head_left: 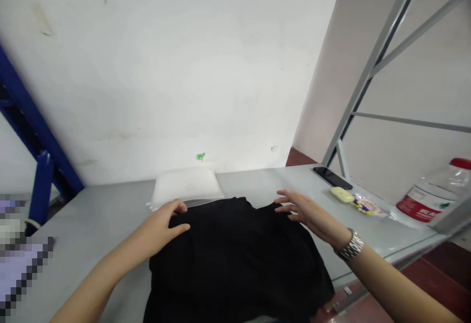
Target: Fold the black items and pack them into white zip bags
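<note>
A black garment (235, 259) lies spread over the front of the grey table, its lower part hanging toward me past the table's edge. At its upper left corner is my left hand (172, 220), thumb and fingers apart, the thumb lying on the cloth and the fingers slightly bent. My right hand (303, 210), with a metal watch on the wrist, is at the upper right corner with its fingers spread. Whether its fingertips touch the fabric I cannot tell. Just behind the garment lies a white plastic-wrapped packet (187, 183), partly covered by the cloth.
On the right of the grey table (117, 200) are a black phone (333, 178), a pale yellow case (342, 194) with a beaded strap, and a large red-capped bottle (429, 198). A white wall stands behind. Metal frames rise at both sides, blue on the left.
</note>
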